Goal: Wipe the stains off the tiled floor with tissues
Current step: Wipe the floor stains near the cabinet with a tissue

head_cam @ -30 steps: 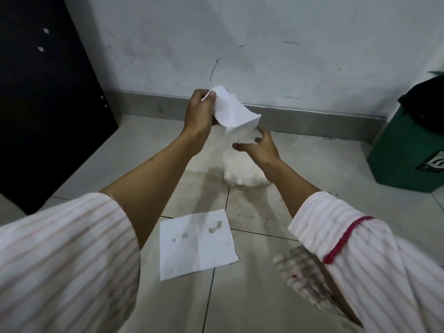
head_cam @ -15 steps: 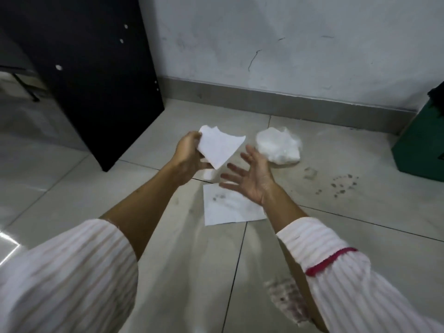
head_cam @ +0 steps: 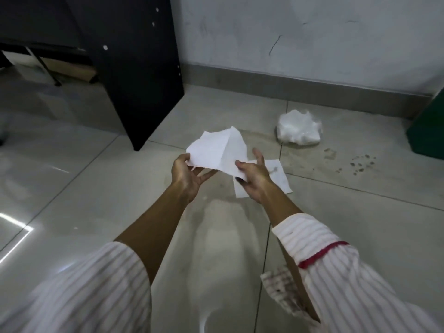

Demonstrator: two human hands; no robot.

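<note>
A clean white tissue (head_cam: 216,150) is spread open in the air between my hands. My left hand (head_cam: 188,173) pinches its left edge and my right hand (head_cam: 253,176) grips its right corner. Under my right hand a second tissue (head_cam: 276,175) lies flat on the tiled floor (head_cam: 336,224), marked with grey spots. Dark stain spots (head_cam: 360,163) dot the tile to the right. A smeared dirty patch (head_cam: 259,140) spreads around the tissues.
A plastic pack of tissues (head_cam: 299,127) lies near the grey skirting. A black furniture panel (head_cam: 134,75) stands at the left. A green bin (head_cam: 430,131) is at the right edge. Striped cloth (head_cam: 281,292) hangs below my right sleeve.
My right hand has taken hold of the tissue, which is now spread wide between both hands. The view has swung left and back, showing more floor.
</note>
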